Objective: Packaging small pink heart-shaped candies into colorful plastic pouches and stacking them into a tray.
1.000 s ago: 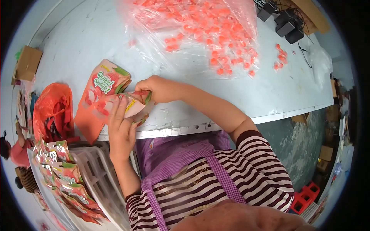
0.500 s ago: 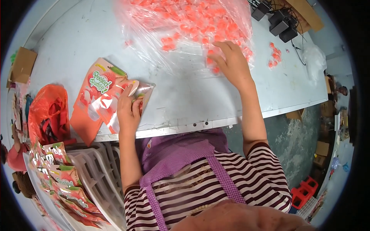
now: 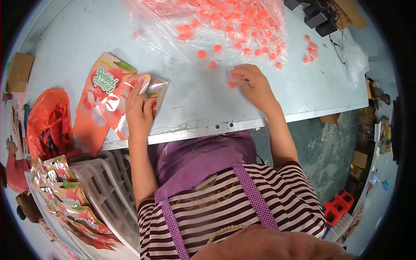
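Observation:
My left hand [image 3: 140, 106] grips the upper edge of a pink candy pouch [image 3: 116, 103], holding its mouth partly apart. Under it lie more flat pink pouches [image 3: 93, 82], printed with fruit pictures. Pinched in the fingers of my right hand [image 3: 255, 89] are a few small wrapped red candies [image 3: 232, 83], just above the table. Beyond it, a big clear plastic bag [image 3: 169, 41] lies spread on the table, with many wrapped red candies [image 3: 255, 21] heaped on it. Several loose candies [image 3: 202, 54] lie at its near edge.
A small cluster of candies [image 3: 310, 50] and black power adapters [image 3: 316, 17] sit at the right. Left of the table's edge [image 3: 182, 135] hang an orange plastic bag [image 3: 52, 117] and a crate [image 3: 93, 182] beside filled pouches [image 3: 71, 195]. A red stool [image 3: 338, 208] stands on the floor.
My right hand has drawn back from the candy heap toward me, now with candies in its fingers. Several candies have slid to the bag's near edge. My left hand keeps its hold.

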Motion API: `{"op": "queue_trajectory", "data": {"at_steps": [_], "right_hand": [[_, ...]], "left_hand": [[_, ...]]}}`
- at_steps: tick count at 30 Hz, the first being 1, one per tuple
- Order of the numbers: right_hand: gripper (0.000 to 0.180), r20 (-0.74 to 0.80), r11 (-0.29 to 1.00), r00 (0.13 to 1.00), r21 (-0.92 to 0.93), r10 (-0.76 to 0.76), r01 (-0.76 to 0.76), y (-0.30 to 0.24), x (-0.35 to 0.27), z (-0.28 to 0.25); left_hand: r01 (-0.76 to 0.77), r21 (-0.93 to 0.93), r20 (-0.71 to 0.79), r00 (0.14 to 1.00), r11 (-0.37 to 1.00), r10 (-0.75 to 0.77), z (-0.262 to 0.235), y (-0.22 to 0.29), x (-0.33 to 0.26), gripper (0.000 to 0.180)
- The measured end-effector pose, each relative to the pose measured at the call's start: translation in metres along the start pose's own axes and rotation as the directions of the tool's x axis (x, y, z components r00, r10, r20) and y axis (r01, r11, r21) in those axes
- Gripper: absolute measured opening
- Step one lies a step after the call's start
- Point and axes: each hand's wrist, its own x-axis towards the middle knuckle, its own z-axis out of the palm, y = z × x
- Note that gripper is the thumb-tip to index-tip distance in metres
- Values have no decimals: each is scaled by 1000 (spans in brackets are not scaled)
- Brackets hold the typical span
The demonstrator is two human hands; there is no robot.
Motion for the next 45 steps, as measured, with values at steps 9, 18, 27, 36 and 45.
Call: {"op": "queue_trajectory", "data": {"at_steps": [9, 18, 27, 36, 45], "right_hand": [[30, -128, 984, 975, 29, 180, -177, 9, -29, -20], [51, -117, 959, 990, -279, -83, 47, -3, -21, -7], [49, -22, 937, 976, -286, -217, 202, -19, -32, 56], [45, -192, 940, 943, -261, -272, 218, -22, 40, 49], [36, 96, 949, 987, -276, -131, 153, -14, 29, 28]], "left_hand": [[2, 20, 21, 1000, 1000, -2, -3, 0, -1, 12], [18, -16, 19, 1000, 1000, -18, -1, 0, -1, 14], [-33, 37, 32, 999, 999, 32, -2, 0, 2, 15], [-57, 15, 9, 998, 998, 57, -1, -2, 1, 14], [-42, 37, 33, 999, 998, 41, -3, -1, 1, 14]]}}
